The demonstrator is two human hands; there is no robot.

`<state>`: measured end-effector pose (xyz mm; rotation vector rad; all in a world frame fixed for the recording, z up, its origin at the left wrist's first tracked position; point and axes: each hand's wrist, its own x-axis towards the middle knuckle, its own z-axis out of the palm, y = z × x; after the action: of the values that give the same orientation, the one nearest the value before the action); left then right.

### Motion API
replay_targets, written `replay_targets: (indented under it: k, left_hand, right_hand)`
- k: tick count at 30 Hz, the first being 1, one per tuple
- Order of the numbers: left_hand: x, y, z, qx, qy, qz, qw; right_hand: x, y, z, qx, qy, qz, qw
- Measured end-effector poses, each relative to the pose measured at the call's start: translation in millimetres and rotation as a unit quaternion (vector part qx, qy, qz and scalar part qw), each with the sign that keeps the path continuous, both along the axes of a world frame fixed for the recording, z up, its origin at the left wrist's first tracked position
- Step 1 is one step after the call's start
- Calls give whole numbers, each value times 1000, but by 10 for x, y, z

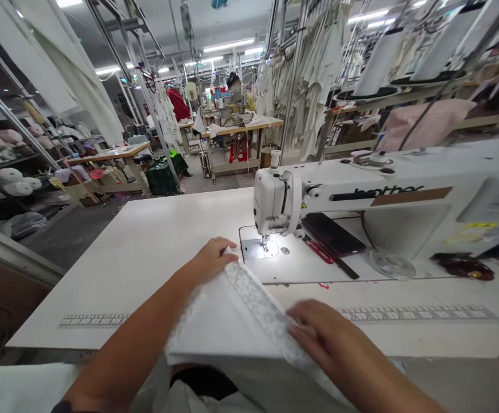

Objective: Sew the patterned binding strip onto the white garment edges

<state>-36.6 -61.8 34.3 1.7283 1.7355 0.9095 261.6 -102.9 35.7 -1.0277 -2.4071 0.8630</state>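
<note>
Your left hand [210, 259] rests at the far end of the white fabric [227, 324], its fingers [226, 250] close together and curled over the fabric's corner. Any pinch from the thumb is hidden, so you can't tell from here whether they grip it. Your right hand [320, 332] lies nearer you on the same piece, with its fingers [301, 321] narrow and almost flat on top, pressing rather than pinching.

The fabric stretches between your two hands and drops over the table's near edge, just below your right fingers. A patterned lace band [262, 304] runs diagonally beneath both hands, reaching from your left fingertips to beyond your right hand. This flat, light contact is good technique: it keeps the layers smooth, and your fingertips stay clear of the needle.

Just ahead of your left fingers sit the needle and presser foot [265, 244] of the white Brother sewing machine [284, 198], lit on a metal needle plate [252, 249]. Past your right fingers are red-handled snips [318, 250], a dark phone [332, 233] and a clear plastic disc [391, 264]. A printed measuring strip [417, 314] is set into the white sewing table [116, 269] beyond your right hand, with another [92, 320] well left of your left hand.
</note>
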Motion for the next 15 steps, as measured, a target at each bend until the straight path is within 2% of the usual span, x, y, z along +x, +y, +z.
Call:
replay_targets:
  k: [4,6,8,10,12,15]
  left_hand:
    - [-154,7,-29,-45,-94,-12,994]
    - [-191,36,-47,-54,-136,0,989]
    - [-196,50,-14,-59,-166,6,984]
    - [-175,-2,120,-66,-185,-1,980]
    - [-136,-144,361,-73,-192,-23,978]
    - [-30,-423,760,-84,-158,-117,977]
  right_hand:
    - [-549,348,-21,0,-12,-24,1000]
    - [-665,419,-37,-11,-9,-26,1000]
    - [-661,429,-35,-27,-2,-23,999]
    - [-564,377,-18,-41,8,-15,999]
    - [-407,256,-10,-57,33,0,998]
    - [-151,-17,-81,-111,73,54,990]
